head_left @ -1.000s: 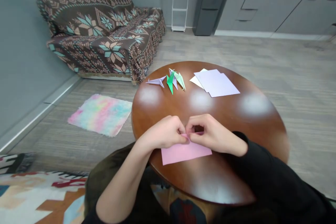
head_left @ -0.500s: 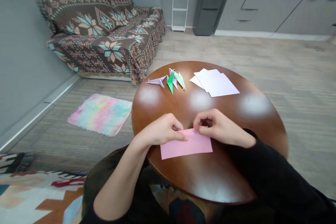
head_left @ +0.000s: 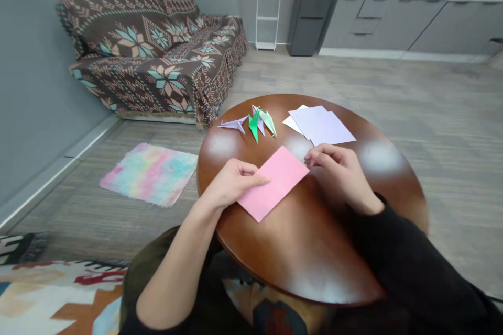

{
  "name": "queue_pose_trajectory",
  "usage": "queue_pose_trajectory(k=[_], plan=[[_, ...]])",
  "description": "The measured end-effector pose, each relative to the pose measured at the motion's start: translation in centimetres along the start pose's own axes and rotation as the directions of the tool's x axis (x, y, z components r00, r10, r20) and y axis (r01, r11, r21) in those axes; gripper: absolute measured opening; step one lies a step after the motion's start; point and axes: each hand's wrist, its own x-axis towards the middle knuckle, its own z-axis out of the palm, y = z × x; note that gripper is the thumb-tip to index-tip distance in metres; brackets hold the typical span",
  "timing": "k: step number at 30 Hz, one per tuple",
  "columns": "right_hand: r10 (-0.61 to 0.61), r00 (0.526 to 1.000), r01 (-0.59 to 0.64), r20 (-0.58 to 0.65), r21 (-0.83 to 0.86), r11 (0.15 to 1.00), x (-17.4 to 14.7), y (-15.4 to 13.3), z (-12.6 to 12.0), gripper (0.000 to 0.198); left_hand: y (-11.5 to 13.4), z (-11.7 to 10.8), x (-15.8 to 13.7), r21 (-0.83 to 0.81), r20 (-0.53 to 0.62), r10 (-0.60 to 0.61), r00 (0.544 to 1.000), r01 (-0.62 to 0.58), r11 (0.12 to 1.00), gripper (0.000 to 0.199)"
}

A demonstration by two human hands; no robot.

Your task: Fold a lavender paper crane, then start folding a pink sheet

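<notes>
- Turned since half a second ago: pink paper rectangle [head_left: 277, 180], nearly level across the view back then, now slanted. Also shifted: right hand [head_left: 338, 170], farther out over the table.
- Left hand [head_left: 230, 183]: clamped on the paper's left side, thumb on top, fingers tucked behind. Probably held there to steady it and leave the other side free.
- Relative to that grip: most of the paper stretched rightward and away from the thumb, over the near half of the table. Can't tell flat or slightly lifted.
- Over on the right: fingers curled, tips right beside the paper's right corner. Can't tell pinching or loose.
- Round wooden table [head_left: 314, 267]: shiny brown, underneath everything.
- Lavender sheets [head_left: 322, 124], far right, overlapping a cream sheet [head_left: 290, 122]. Likely kept within reach.
- Origami birds [head_left: 253, 126], bunched far left: lavender, green, pale green. Seemingly set aside away from the hands.
- Way back: throw-covered sofa [head_left: 157, 57].
</notes>
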Motion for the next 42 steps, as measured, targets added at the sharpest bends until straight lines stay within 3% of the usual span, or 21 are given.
queue_pose_trajectory(k=[3,5,10,16,23,29,33,38,42], plan=[[0.069,0.991,-0.092,0.117,0.204,0.975,-0.4,0.6,1.7,0.030,-0.7,1.7,0.6,-0.200,-0.238,0.072,0.968,-0.121,0.972,0.032],[0.082,0.970,-0.132,0.228,0.215,0.968,-0.9,0.8,3.0,0.026,-0.9,2.9,0.8,-0.297,-0.326,0.091,0.941,-0.194,0.935,0.029],[0.021,0.984,-0.064,0.179,0.237,0.969,-1.8,1.1,4.6,0.018,-1.2,4.2,0.5,-0.467,-0.294,0.055,0.954,-0.194,0.863,0.028],[-0.024,0.993,0.000,0.119,0.194,0.981,-1.8,1.6,4.6,0.018,-1.5,4.3,0.4,-0.495,-0.265,0.051,0.963,-0.181,0.850,0.026],[0.028,0.980,-0.055,0.199,0.130,0.990,-1.9,0.8,4.7,0.029,-0.6,4.5,0.1,-0.615,-0.267,-0.001,0.964,-0.170,0.770,0.026],[0.079,0.929,-0.091,0.361,0.015,0.996,-2.2,0.4,4.2,0.032,-0.1,3.1,0.5,-0.665,-0.368,-0.017,0.930,-0.251,0.704,0.026],[0.110,0.910,-0.089,0.399,-0.070,0.994,-2.4,0.7,4.4,0.030,-0.1,2.7,0.7,-0.645,-0.435,0.003,0.901,-0.314,0.697,0.023],[0.122,0.915,-0.095,0.385,-0.090,0.991,-2.4,0.5,4.5,0.031,0.0,3.1,0.6,-0.616,-0.472,0.034,0.881,-0.357,0.702,0.022],[0.074,0.974,-0.072,0.213,-0.019,0.997,-2.0,0.0,4.1,0.029,0.1,3.4,0.5,-0.609,-0.449,0.020,0.893,-0.323,0.725,0.025]])
